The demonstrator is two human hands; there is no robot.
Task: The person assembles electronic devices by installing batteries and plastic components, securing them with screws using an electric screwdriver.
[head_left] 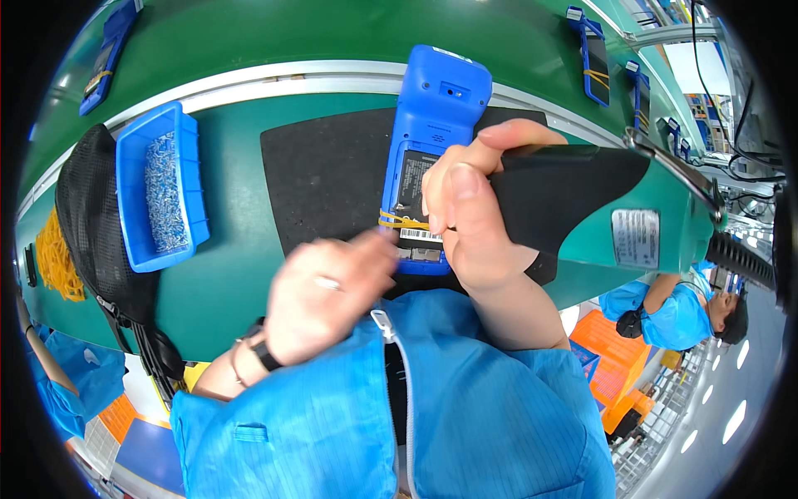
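Observation:
A blue handheld terminal (438, 116) lies back side up, its battery bay showing a black battery (413, 179). A yellow rubber band (404, 220) stretches across its lower part. My right hand (478, 195) is closed around the black grip of a green electric screwdriver (598, 204), over the terminal's right side. The hand hides the screwdriver's tip. My left hand (328, 291) is smeared by motion at the terminal's lower left; a small whitish thing shows on it, too blurred to name. Whether its fingertips touch the terminal or band I cannot tell.
The terminal rests on a black mat (320, 179). Left of it stands a blue bin (125, 195) of small screws, beside a black mesh bag (91, 200) and yellow rubber bands (56, 258). More terminals (595, 62) lie beyond the white rail. A co-worker (673, 312) is at right.

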